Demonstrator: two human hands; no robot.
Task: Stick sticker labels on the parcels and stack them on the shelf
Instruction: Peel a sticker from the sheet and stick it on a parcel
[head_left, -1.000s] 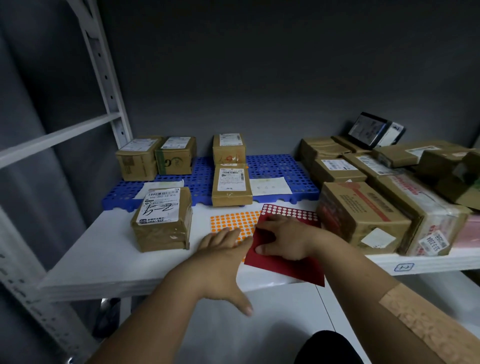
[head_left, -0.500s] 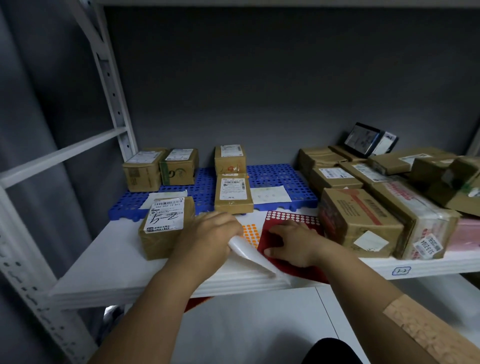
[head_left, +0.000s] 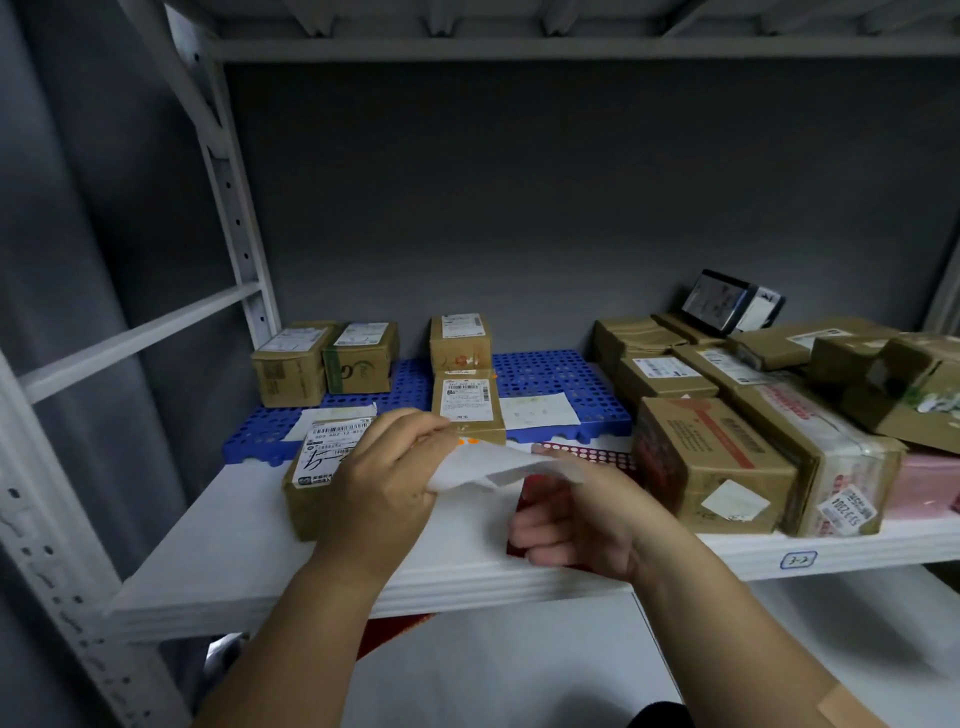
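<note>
At the centre of the frame the left hand (head_left: 382, 480) pinches a white sticker sheet (head_left: 488, 465) by its left end and lifts it off the shelf (head_left: 218, 525), seemingly to bring its dots into reach. The right hand (head_left: 571, 512) is curled at the sheet's right end; whether it grips it I cannot tell. A red sticker sheet (head_left: 597, 454) lies flat beneath them. Left of centre, just behind the left hand, sits a labelled parcel (head_left: 317, 467), likely next for a dot. More parcels wait on the blue pallet (head_left: 550, 374) behind.
</note>
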